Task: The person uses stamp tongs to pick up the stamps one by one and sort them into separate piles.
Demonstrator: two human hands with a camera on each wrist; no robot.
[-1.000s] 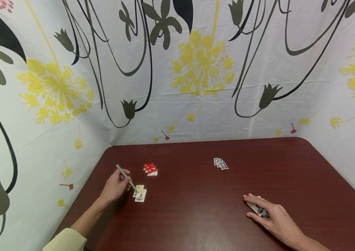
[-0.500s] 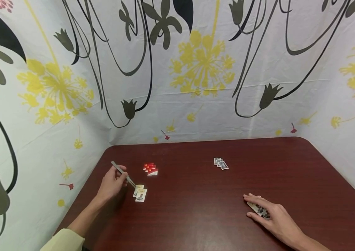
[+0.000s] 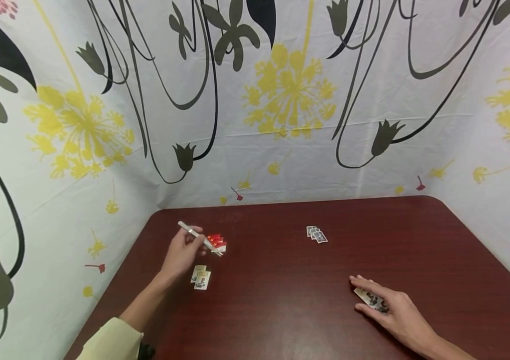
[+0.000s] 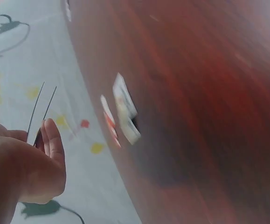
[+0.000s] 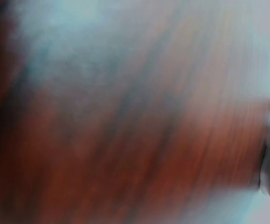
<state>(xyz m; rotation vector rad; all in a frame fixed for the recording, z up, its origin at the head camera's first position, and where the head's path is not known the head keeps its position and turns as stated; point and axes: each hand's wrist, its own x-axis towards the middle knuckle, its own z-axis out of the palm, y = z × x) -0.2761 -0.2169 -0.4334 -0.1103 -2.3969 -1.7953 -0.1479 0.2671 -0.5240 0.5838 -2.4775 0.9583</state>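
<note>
In the head view my left hand (image 3: 180,254) pinches a pair of tweezers (image 3: 197,234). Their tips are over the near edge of several overlapping red-and-white cards (image 3: 221,245). The left wrist view shows the tweezers' prongs (image 4: 35,109) apart, with nothing between them. Closer to me lie two overlapping pale yellow cards (image 3: 202,282), just right of the left forearm. My right hand (image 3: 394,309) rests over dark-patterned cards (image 3: 369,298) at the right of the table, fingers extended and thumb apart. The hand partly hides those cards, so their number cannot be told.
Several grey-and-white cards (image 3: 317,234) lie fanned at the back of the dark red table (image 3: 273,300). A white cloth with a flower print (image 3: 232,120) hangs behind and beside the table. The right wrist view is mostly blurred tabletop.
My left hand has lifted away from the yellow cards and moved forward and right with the tweezers, up to the red cards. The right hand stays in place.
</note>
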